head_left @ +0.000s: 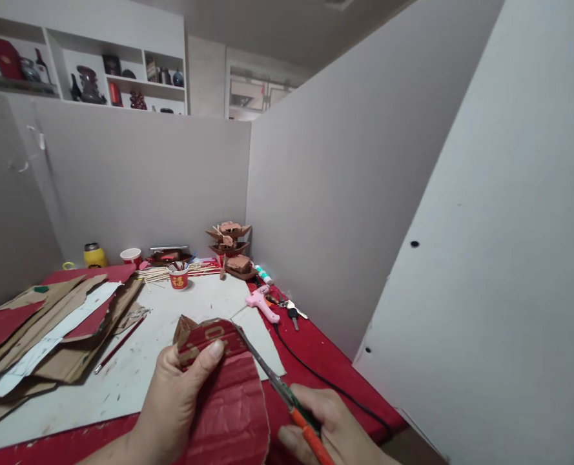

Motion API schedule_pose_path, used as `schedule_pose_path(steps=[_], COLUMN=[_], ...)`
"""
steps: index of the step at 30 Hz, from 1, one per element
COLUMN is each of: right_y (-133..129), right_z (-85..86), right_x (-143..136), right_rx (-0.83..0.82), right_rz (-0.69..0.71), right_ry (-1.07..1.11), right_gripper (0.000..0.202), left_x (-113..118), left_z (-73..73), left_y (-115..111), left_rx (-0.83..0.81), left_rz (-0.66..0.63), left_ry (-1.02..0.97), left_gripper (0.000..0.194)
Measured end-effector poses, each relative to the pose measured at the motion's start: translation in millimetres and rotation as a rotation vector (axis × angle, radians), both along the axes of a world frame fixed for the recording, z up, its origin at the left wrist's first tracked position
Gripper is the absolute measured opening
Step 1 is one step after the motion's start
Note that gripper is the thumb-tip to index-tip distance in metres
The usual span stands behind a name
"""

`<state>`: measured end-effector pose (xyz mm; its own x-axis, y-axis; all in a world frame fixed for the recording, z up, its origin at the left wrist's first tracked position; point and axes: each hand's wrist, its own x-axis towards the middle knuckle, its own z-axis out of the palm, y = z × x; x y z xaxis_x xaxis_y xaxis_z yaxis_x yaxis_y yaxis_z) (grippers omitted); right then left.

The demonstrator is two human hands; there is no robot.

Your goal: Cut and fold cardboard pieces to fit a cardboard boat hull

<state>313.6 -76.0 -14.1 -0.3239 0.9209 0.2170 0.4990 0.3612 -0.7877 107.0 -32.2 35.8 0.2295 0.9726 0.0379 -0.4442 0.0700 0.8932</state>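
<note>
A piece of red corrugated cardboard (pixel 233 407) with printed gold characters is held up over the front of the table. My left hand (pixel 170 394) grips its upper left part, with the thumb pressed on the red face. My right hand (pixel 335 420) is closed round the handles of a pair of scissors (pixel 277 382), one orange and one green. The metal blades point up and left, and their tips meet the cardboard's top right edge. The cardboard's top left corner is bent up, showing its brown side.
A stack of cut cardboard (pixel 64 329) lies at the left beside a pencil (pixel 119 345). Farther back are a red paper cup (pixel 178 276), thin sticks (pixel 202 268) and small cardboard boats (pixel 238 263). A pink glue gun (pixel 263 303) and keys (pixel 294 313) lie near the right partition (pixel 325 194).
</note>
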Motion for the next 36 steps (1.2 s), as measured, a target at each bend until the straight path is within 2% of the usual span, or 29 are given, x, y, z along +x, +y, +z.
schedule_pose_path(steps=[8,16,22,28,30,34,36], right_y=[-9,-9,-10,-10,-8,-6,-5], right_z=[-7.9,-27.1,-34.6,-38.4,-39.1,-33.2,-27.8], right_x=[9,14,17,14,13,13,12], right_rx=[0.091,0.112,0.094,0.100,0.089,0.028,0.000], right_rz=[-0.093,-0.130,-0.163,-0.175,-0.179,-0.207,-0.201], right_ry=[-0.001,-0.002,-0.104,-0.025,0.041,0.239,0.268], right_gripper=[0.036,0.035,0.035,0.038,0.040,0.047,0.049], left_x=[11,13,9,8,6,-3,-9], left_z=[-12.7,-11.1,-13.3,-6.8,-3.4,1.5,2.7], left_y=[1,1,8,8,9,13,15], left_rx=[0.027,0.004,0.018,-0.039,-0.037,0.018,0.031], left_rz=[-0.095,-0.153,-0.278,-0.386,-0.363,-0.206,-0.153], left_ry=[0.083,0.105,0.122,0.109,0.109,0.122,0.131], left_gripper=[0.025,0.017,0.018,0.019,0.017,0.014,0.016])
